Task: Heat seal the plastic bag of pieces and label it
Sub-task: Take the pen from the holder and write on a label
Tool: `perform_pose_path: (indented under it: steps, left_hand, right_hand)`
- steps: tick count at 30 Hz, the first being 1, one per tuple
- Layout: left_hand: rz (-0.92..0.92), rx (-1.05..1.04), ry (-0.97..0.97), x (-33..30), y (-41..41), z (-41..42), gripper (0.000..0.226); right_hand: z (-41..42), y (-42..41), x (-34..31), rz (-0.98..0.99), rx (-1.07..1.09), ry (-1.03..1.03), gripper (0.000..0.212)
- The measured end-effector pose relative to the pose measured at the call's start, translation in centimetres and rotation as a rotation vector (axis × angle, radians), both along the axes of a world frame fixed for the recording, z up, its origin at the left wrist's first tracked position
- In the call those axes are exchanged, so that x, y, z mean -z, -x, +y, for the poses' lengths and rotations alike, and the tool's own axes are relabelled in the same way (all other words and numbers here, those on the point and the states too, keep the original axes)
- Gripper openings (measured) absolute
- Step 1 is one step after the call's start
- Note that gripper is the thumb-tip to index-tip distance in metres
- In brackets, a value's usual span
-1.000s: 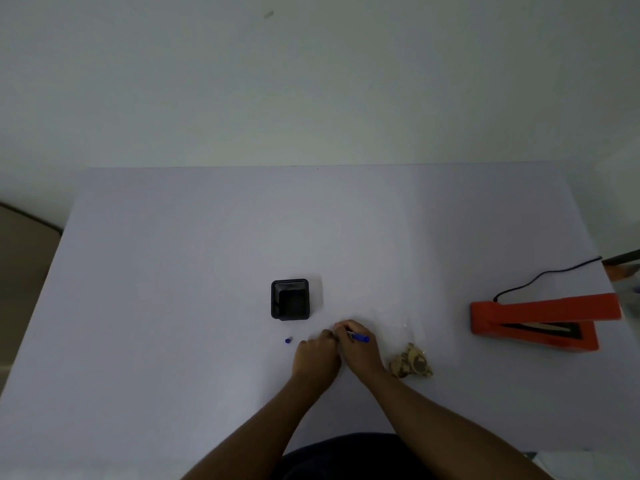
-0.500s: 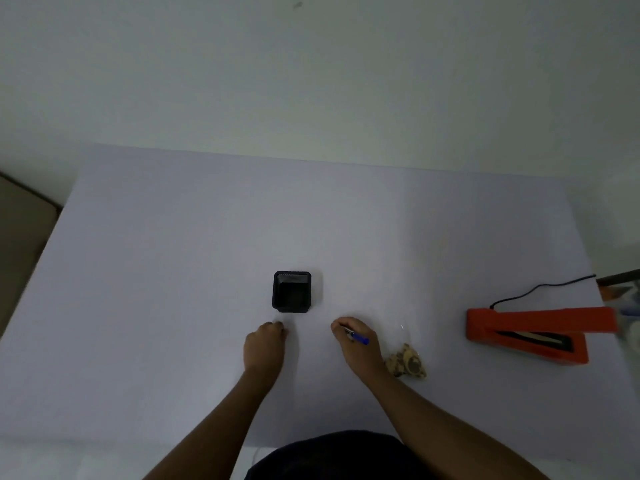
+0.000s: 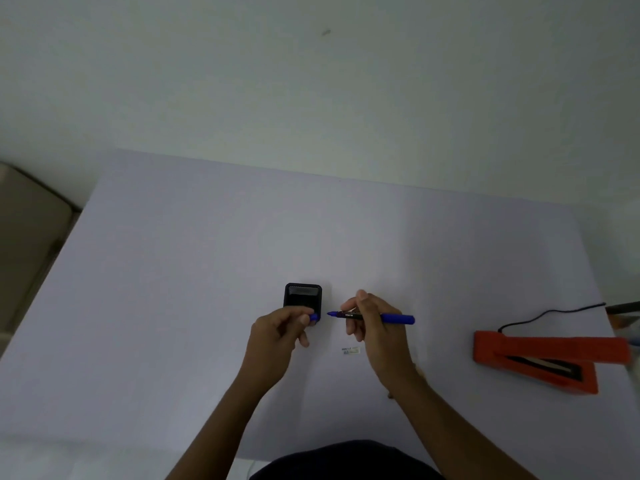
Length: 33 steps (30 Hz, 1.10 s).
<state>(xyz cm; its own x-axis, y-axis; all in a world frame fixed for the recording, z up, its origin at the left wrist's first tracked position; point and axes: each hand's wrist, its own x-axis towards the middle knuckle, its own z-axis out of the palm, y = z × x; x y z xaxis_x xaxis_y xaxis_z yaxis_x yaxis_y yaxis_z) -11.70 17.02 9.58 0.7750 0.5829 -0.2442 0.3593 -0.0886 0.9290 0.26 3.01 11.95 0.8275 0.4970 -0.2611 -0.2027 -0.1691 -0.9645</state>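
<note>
My right hand (image 3: 372, 323) holds a blue pen (image 3: 394, 318) level, its bare tip pointing left. My left hand (image 3: 280, 332) pinches the small blue pen cap (image 3: 314, 317) just left of that tip, a short gap between them. A small white label (image 3: 350, 350) with blue writing lies on the table below the pen. The bag of pieces is almost wholly hidden behind my right forearm; only a brownish sliver (image 3: 418, 370) shows. The orange heat sealer (image 3: 540, 358) sits at the right, its jaw apart.
A black square holder (image 3: 303, 295) stands just behind my left hand. The sealer's black cable (image 3: 550, 313) runs back to the table's right edge. The pale table (image 3: 207, 271) meets a plain wall behind. Dark clothing shows at the bottom edge.
My left hand picked up the blue cap from the table and brought it toward the pen tip. My right hand lifted off the label and turned the pen level. The head tilted.
</note>
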Motion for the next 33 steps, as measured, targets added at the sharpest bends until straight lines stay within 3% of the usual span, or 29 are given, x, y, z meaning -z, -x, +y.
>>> perform_pose_path:
  steps: [15, 22, 30, 33]
  left_hand:
    - [-0.098, 0.1, 0.047, -3.6, -1.3, -0.1, 0.019]
    - [-0.117, 0.074, 0.296, -6.0, -2.2, -0.5, 0.028]
    - [-0.121, 0.089, 0.333, -8.1, -2.2, 1.4, 0.047]
    - [-0.12, 0.061, 0.32, -8.1, -1.9, 1.9, 0.042]
  right_hand:
    - [1.0, 0.5, -3.6, -0.047, 0.046, -0.025, 0.041]
    - [2.1, 1.0, -4.2, -0.066, 0.071, -0.06, 0.038]
    - [4.8, 1.3, -4.5, -0.041, 0.077, -0.117, 0.037]
    - [5.5, 0.9, -4.3, -0.011, 0.021, -0.11, 0.038]
